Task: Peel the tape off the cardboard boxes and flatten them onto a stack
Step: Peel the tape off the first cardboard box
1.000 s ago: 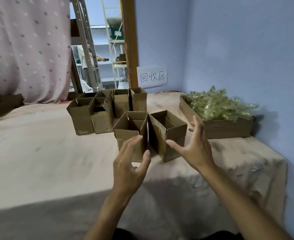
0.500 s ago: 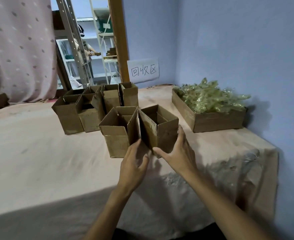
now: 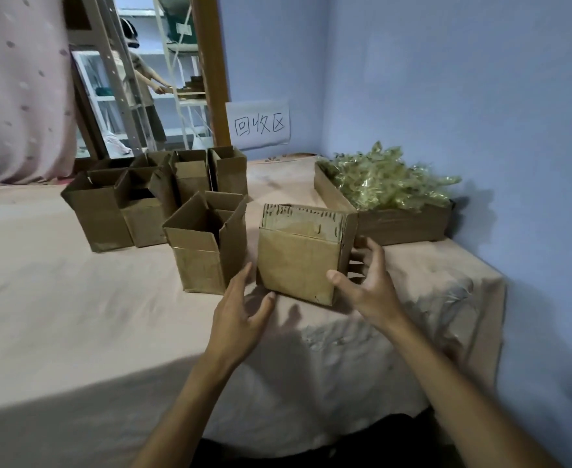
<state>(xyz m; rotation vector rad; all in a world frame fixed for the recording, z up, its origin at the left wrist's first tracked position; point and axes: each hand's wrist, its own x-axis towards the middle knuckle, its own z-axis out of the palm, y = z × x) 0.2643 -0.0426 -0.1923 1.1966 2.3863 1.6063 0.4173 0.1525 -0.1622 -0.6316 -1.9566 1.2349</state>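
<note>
Left hand (image 3: 240,319): bare, slim fingers, short nails.
Right hand (image 3: 369,288): bare, short thumbnail showing.
Forearms (image 3: 463,393): both bare and lean, uncovered down to the bottom edge of the view.
Clothing (image 3: 311,450): dark fabric low between the arms, too dim to tell which garment.

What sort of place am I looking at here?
Probably a recycling corner: a handwritten wall sign reads 回收区 (recycling area), opened cardboard boxes stand on a cloth-covered table, and a tray holds what looks like crumpled tape.

Toward table (image 3: 75,315) front edge, near box (image 3: 299,261); just left, open box (image 3: 207,244); behind, box cluster (image 3: 109,211); far right corner, tray (image 3: 402,226) holding tape (image 3: 385,177).
</note>
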